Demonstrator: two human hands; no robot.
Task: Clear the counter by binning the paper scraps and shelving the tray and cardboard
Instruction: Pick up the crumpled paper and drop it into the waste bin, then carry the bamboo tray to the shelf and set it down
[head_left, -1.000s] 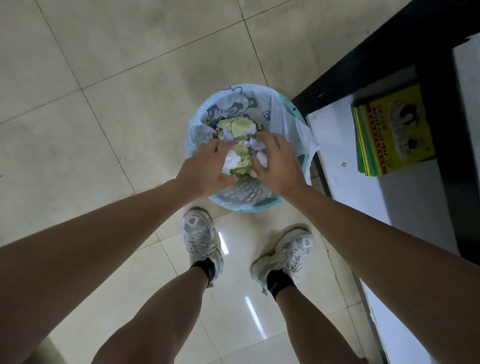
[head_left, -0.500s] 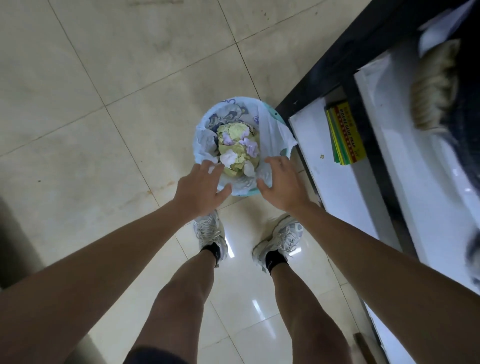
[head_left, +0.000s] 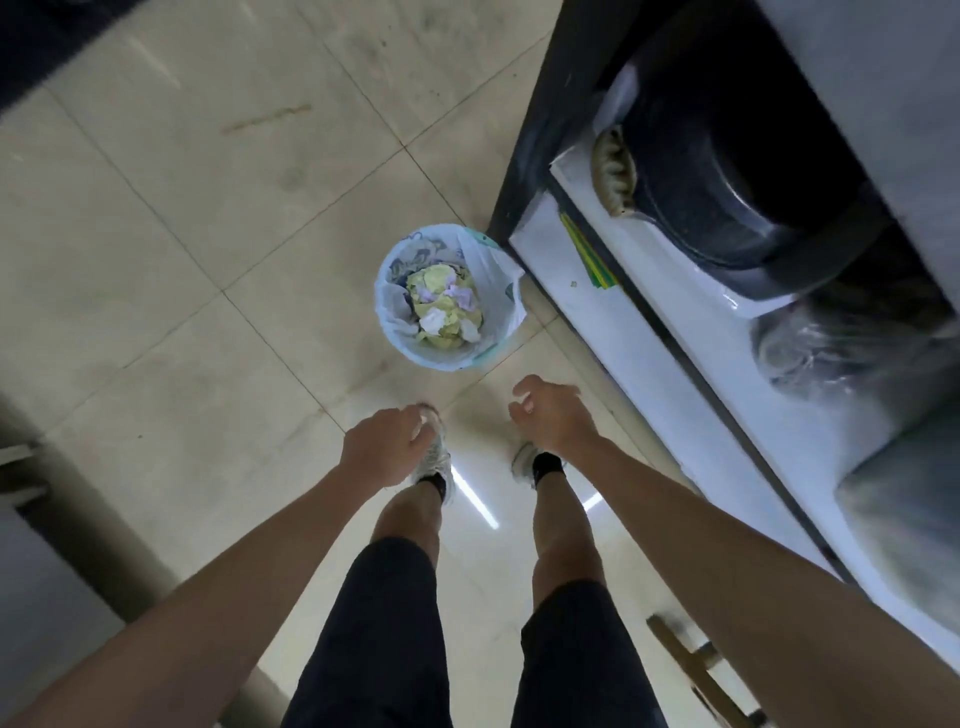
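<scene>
A small round bin (head_left: 400, 332) lined with a white plastic bag stands on the tiled floor beside a black shelf unit. Crumpled paper scraps (head_left: 447, 304), yellow-green, purple and white, fill it. My left hand (head_left: 387, 447) hangs well below the bin, fingers loosely curled, holding nothing. My right hand (head_left: 553, 415) is beside it, also empty with fingers curled and apart. Both hands are clear of the bin. No tray or cardboard can be made out for sure.
The black-framed shelf unit (head_left: 524, 171) runs along the right, with a white shelf (head_left: 675, 395) carrying yellow-green flat packs (head_left: 589, 254), a large dark round pan (head_left: 727, 171) and a clear plastic bag (head_left: 810, 353). My legs and shoes are below. A grey object stands at left.
Both hands have pulled back from the bin, leaving the scraps inside. The view has risen and drawn away, so the bin looks smaller and more of the shelf unit shows.
</scene>
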